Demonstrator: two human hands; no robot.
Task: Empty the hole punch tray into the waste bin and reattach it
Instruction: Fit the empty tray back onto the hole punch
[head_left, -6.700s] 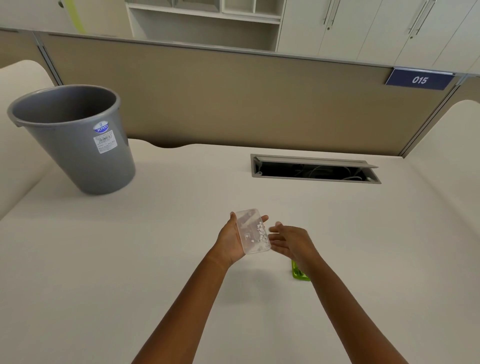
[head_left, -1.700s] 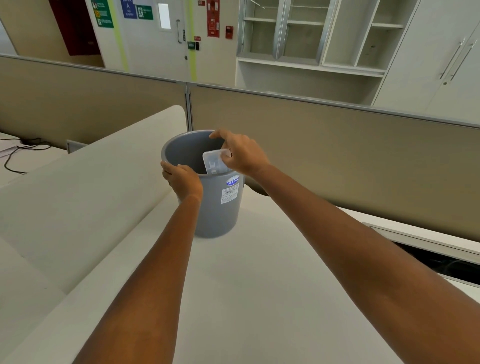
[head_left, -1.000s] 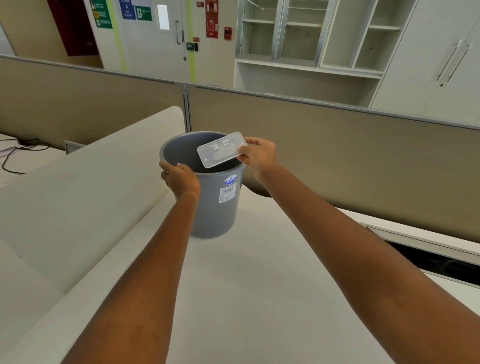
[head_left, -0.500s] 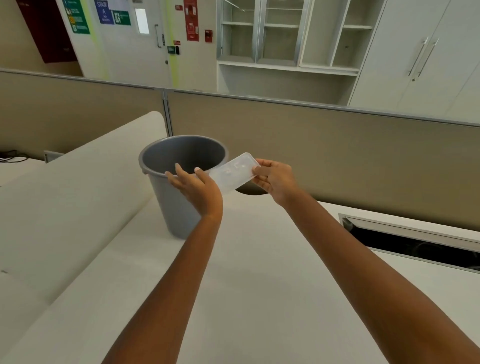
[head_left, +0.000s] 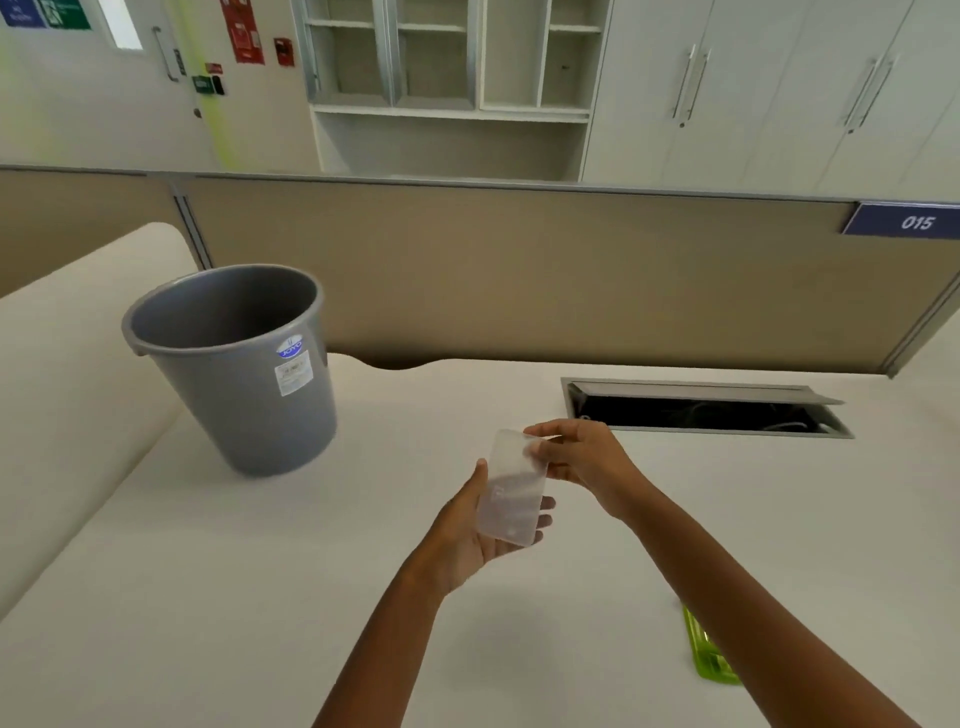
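The clear plastic hole punch tray (head_left: 511, 493) is held above the middle of the white desk, between both hands. My left hand (head_left: 470, 532) cups its lower end from beneath. My right hand (head_left: 576, 457) pinches its upper end. No paper bits show inside the tray. The grey waste bin (head_left: 234, 364) stands on the desk to the far left, well apart from the hands. The green hole punch (head_left: 709, 652) lies on the desk at the lower right, mostly hidden behind my right forearm.
A cable slot with its metal flap raised (head_left: 701, 410) is set into the desk behind my right hand. A beige partition (head_left: 519, 270) closes the desk's far edge, with a blue "015" sign (head_left: 906, 221). A curved white divider (head_left: 67, 364) runs along the left.
Both hands came away from the bin, back toward the desk's middle. My left hand let go of the bin rim and now also holds the tray. The view swung right.
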